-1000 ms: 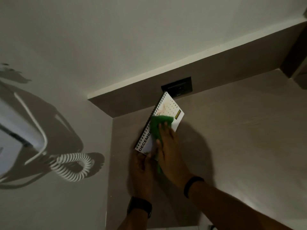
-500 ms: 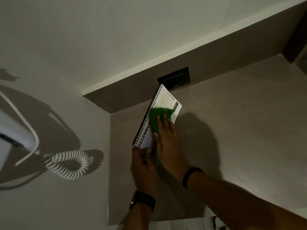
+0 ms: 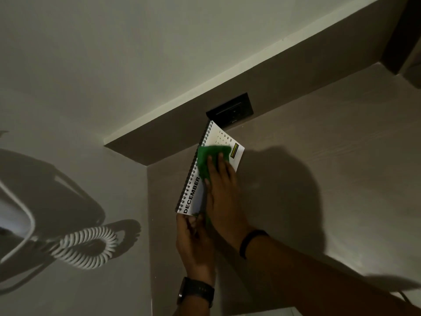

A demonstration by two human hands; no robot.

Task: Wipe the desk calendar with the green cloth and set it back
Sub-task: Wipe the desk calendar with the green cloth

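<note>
Nearest the camera: two bare forearms entering from the lower edge. Dark watch (image 3: 196,291) on the left wrist, thin black band (image 3: 248,241) on the right.

Left hand (image 3: 193,245) pinching the near, lower corner of the desk calendar (image 3: 193,192) between thumb and fingers; calendar held up off the surface, tilted, spiral binding along its left edge, "DECEMBER" printed beside the spiral. Date grid and a small yellow-and-black label visible at the far end of the page.

Right hand (image 3: 222,190) laid flat, palm down, on the calendar face, fingers extended, pressing the green cloth (image 3: 206,161) against the page. Not a closed grasp: cloth trapped under the fingers and palm, a strip of it trailing down past the heel of the hand. Cloth bunched across the middle of the page, slightly blurred.

Beneath and behind: beige desk top (image 3: 319,156), large shadow of hands and calendar cast to the right.

Left side, on the wall: white coiled cord (image 3: 88,247) with its shadow, hanging from a white device cut off at the frame edge.

Farthest: black wall socket plate (image 3: 230,109) in the brown back panel, just beyond the calendar's far corner. Pale wall above. Lighting dim.
</note>
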